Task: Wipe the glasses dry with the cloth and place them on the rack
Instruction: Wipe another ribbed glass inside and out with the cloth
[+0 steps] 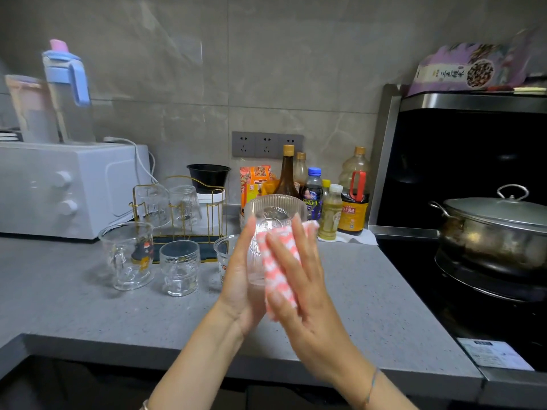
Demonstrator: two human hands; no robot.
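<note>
I hold a clear ribbed glass (273, 214) up above the grey counter (370, 306), tilted with its mouth toward me. My left hand (241, 279) grips it from the left side. My right hand (299, 270) presses a pink-and-white cloth (273, 270) against the glass's right side with straight fingers; its thumb is hidden. The gold wire rack (211, 208) stands behind on a dark tray, with two ribbed glasses (152, 202) (185, 202) upside down on it. On the counter stand a printed glass (130, 255), a textured glass (179, 267) and a third glass (225, 251), partly hidden by my left hand.
A white oven (68, 187) with jugs on top sits at the left. Sauce bottles (328, 199) and snack packets line the back wall beside a black bowl (208, 174). A lidded steel pot (497, 229) sits on the black stove at the right.
</note>
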